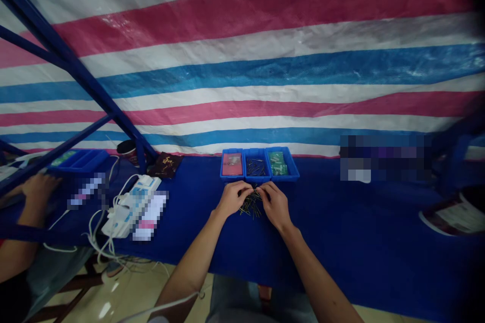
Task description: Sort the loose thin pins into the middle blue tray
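My left hand (232, 198) and my right hand (276, 203) face each other over the blue table. The fingers of both are pinched, tips almost meeting; whatever is between them is too small to make out. Right below the fingertips lies a loose pile of thin dark and brassy pieces (250, 208), like long screws or pins. Just beyond the hands stands a blue three-part tray (291, 177). Its left compartment holds a pink sheet with small pieces (232, 162), its middle one dark thin pieces (255, 166), its right one green-and-white packets (278, 163).
Left of my arms are a white power strip (131, 207) with tangled cables, a brown packet (165, 165) and a blue metal frame (91, 86). Another person's hand (40, 189) rests near a second blue tray (83, 160). A round tub (456, 212) stands far right. A striped tarp (265, 70) hangs behind.
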`<state>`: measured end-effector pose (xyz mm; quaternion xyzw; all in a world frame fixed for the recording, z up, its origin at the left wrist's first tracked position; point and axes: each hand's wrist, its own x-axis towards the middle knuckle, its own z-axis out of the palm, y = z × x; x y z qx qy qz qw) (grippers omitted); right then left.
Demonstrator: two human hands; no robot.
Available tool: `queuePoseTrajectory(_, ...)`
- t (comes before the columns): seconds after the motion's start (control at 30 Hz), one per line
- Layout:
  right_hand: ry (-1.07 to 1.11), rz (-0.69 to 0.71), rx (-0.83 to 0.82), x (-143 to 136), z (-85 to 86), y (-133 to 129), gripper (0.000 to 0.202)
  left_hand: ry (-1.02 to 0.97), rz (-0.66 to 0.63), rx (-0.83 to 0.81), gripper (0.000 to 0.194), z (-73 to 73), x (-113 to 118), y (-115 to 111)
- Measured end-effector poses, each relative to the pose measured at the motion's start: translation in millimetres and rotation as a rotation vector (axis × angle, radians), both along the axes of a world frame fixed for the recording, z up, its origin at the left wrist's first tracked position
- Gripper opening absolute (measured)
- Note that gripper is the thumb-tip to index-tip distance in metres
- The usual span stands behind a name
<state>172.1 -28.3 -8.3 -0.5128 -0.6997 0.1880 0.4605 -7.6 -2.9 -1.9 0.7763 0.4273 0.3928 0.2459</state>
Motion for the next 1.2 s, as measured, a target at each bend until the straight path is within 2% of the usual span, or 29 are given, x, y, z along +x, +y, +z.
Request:
queuePoseTrajectory(0.27,0.054,0.073,0.001,0.4,-2.2,0.2,0.016,0.007,0.001,-0.004,0.023,-0.1,-1.5,0.2)
queuePoseTrajectory(1.2,-0.006,0.044,0.016,0.3,1.6,-0.7,0.02,0.005,-0.002,0.011,0.021,-1.0,-0.8,0.2)
